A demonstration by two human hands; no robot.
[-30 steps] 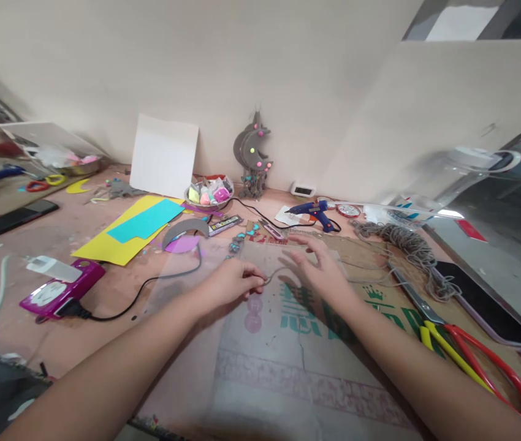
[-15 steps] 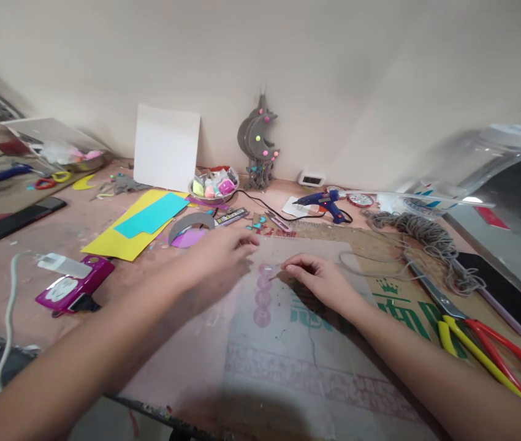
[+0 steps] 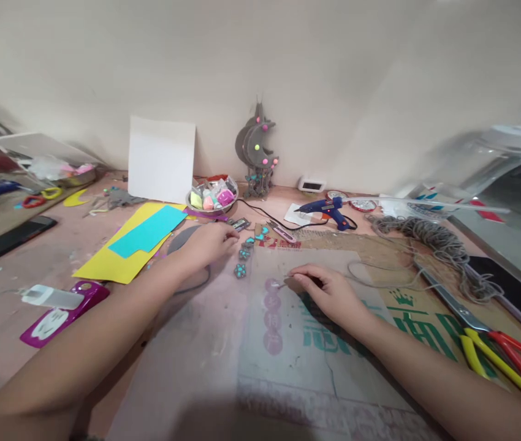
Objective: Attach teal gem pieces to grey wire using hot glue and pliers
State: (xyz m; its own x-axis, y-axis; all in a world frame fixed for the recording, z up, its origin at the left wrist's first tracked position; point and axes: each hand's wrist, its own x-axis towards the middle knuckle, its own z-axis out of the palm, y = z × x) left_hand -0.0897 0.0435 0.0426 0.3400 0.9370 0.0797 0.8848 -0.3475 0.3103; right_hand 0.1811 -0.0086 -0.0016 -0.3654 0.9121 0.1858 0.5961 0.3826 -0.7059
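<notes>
My right hand (image 3: 327, 291) is over the translucent sheet (image 3: 306, 367), its thumb and forefinger pinched on the end of a thin grey cord (image 3: 284, 284). To the left, my left hand (image 3: 214, 245) hovers beside a dark grey round piece (image 3: 182, 237), fingers curled together; whatever they hold, if anything, is too small to make out. Small grey and turquoise star pieces (image 3: 240, 270) lie in a row just right of my left hand. A grey moon ornament (image 3: 258, 144) with coloured dots stands against the wall.
Yellow paper (image 3: 99, 267) and blue paper (image 3: 148, 231) lie left, beyond a purple device (image 3: 97, 294). A blue glue gun (image 3: 327, 207), a bowl of coloured packets (image 3: 213, 195) and a cutter (image 3: 281, 231) are at the back. Large scissors (image 3: 467, 315), grey yarn (image 3: 435, 245) and a phone (image 3: 513, 294) are right.
My left hand has moved left, away from my right hand, and the star pieces now show beside it. The view has shifted slightly. My right hand keeps its pinch.
</notes>
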